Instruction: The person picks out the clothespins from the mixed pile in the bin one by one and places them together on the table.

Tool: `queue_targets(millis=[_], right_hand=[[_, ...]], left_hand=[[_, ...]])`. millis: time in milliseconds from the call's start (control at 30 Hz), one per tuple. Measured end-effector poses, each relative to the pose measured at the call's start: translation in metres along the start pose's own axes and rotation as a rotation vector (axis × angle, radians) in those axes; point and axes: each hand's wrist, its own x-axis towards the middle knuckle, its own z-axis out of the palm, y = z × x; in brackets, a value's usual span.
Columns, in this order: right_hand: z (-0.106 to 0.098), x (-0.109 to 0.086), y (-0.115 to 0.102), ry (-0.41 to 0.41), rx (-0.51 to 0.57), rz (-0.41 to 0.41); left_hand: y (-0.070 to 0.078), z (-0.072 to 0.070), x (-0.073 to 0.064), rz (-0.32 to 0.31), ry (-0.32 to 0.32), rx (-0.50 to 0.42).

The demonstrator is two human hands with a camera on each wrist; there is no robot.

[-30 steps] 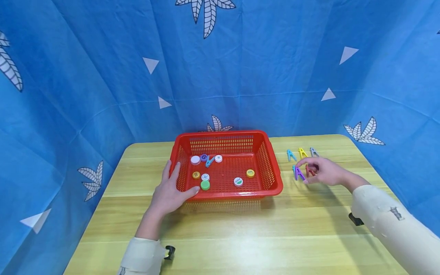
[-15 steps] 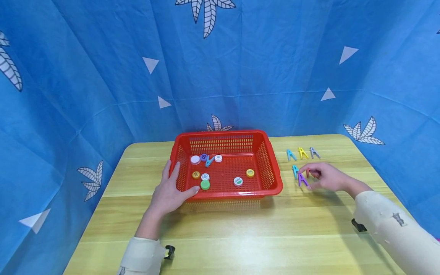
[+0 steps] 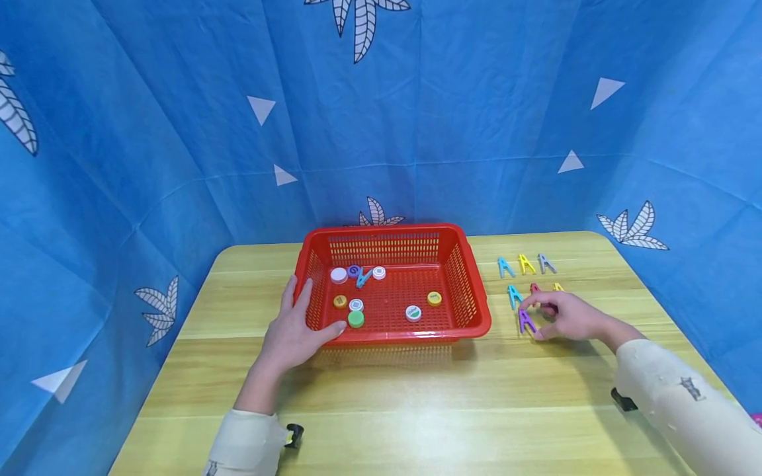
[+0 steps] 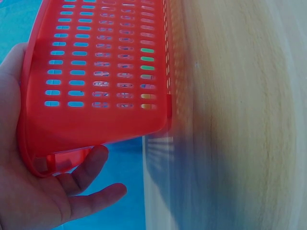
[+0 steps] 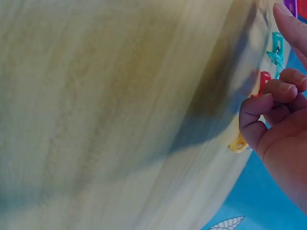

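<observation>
My left hand [image 3: 292, 338] holds the near left corner of the red plastic basket [image 3: 393, 336], its thumb over the front rim and its fingers along the left side. To the right of the basket, my right hand [image 3: 568, 317] pinches a purple clothespin [image 3: 526, 322] between thumb and forefinger, low over the table. Just beyond it lie a light blue clothespin [image 3: 514, 297], a red one [image 3: 535, 288] and a yellow one [image 3: 557, 287], the last two partly hidden by the hand. In the right wrist view, the purple clothespin [image 5: 291, 5] shows at the top edge.
A farther row has a blue clothespin [image 3: 505, 267], a yellow clothespin [image 3: 526, 264] and a grey clothespin [image 3: 546, 264]. Several bottle caps, one a green cap [image 3: 356, 319], and a blue clothespin [image 3: 364, 278] lie inside the basket. A blue curtain [image 3: 476, 119] hangs behind the wooden table [image 3: 417, 410].
My right hand has moved the purple clothespin right and nearer, from beside the light blue one to in front of it. The red and yellow clothespins show more. My left hand stays put.
</observation>
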Motion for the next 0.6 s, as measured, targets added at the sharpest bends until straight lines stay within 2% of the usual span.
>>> queue_targets(millis=[367, 600], right_hand=[[0.0070, -0.0017, 0.0050, -0.034, 0.026, 0.027], [0.0102, -0.0033, 0.0088, -0.047, 0.045, -0.024]], left_hand=[[-0.0016, 0.0015, 0.0002, -0.003, 0.000, -0.006], [-0.0022, 0.0017, 0.0008, -0.004, 0.003, -0.008]])
